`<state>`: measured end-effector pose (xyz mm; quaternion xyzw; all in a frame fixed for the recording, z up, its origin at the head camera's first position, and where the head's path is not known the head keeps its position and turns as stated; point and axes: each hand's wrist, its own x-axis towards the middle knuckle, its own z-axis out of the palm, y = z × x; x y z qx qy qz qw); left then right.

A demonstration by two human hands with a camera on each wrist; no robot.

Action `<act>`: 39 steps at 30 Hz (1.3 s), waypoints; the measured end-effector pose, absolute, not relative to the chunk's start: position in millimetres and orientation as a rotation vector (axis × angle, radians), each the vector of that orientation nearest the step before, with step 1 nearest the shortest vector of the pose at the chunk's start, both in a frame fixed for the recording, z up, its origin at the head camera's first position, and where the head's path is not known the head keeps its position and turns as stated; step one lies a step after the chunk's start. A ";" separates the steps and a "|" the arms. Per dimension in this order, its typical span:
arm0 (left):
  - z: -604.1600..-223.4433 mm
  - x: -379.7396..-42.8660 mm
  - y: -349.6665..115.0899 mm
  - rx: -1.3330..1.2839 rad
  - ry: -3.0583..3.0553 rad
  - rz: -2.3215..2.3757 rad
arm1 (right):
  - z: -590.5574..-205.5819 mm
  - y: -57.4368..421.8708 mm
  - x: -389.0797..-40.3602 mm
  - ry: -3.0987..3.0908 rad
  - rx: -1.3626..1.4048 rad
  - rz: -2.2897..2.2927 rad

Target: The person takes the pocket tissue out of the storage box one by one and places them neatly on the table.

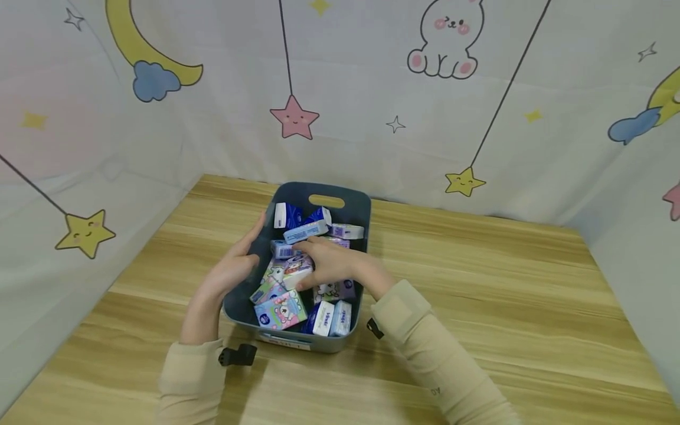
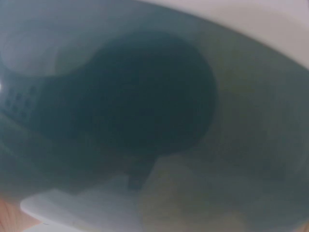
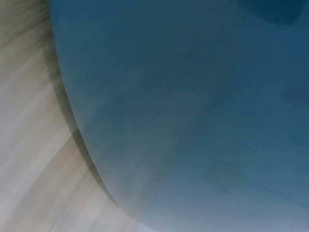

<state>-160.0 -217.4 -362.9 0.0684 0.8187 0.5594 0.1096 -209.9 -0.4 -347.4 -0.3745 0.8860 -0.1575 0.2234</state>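
Note:
A dark blue-grey plastic basket (image 1: 241,304) holds several small packs of tissues, patterned, blue and white. With its fingers extended, my left hand (image 1: 229,273) rests along the basket's left side. My right hand (image 1: 334,262) reaches inside from the right, its thumb and fingers around a purple-and-white tissue pack (image 1: 298,270) in the middle. Part of that pack is covered by the hand. Near the front lie a pink-and-blue tissue pack (image 1: 281,310) and a light blue one (image 1: 341,319). Both wrist views show mostly the blurred basket wall (image 2: 251,111) (image 3: 145,96), without the fingers.
The basket stands on a wood-grain table (image 1: 478,295). Behind and beside the table hangs a white cloth (image 1: 361,153) printed with stars, moons and a bear. A slot handle (image 1: 326,202) pierces the basket's far wall, and a label (image 1: 287,342) is on its front.

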 end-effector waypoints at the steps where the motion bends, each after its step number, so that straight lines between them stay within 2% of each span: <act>1: -362.5 -159.8 -217.6 0.198 2.409 1.643 | -346.8 -0.4 -209.6 2.452 -1.032 -0.431; 23: -362.2 -158.8 -218.4 0.220 2.425 1.647 | -331.0 19.3 -198.5 2.699 -1.182 -0.571; 39: -363.3 -159.8 -217.9 0.201 2.425 1.625 | -323.3 42.2 -200.3 2.859 -1.076 -0.761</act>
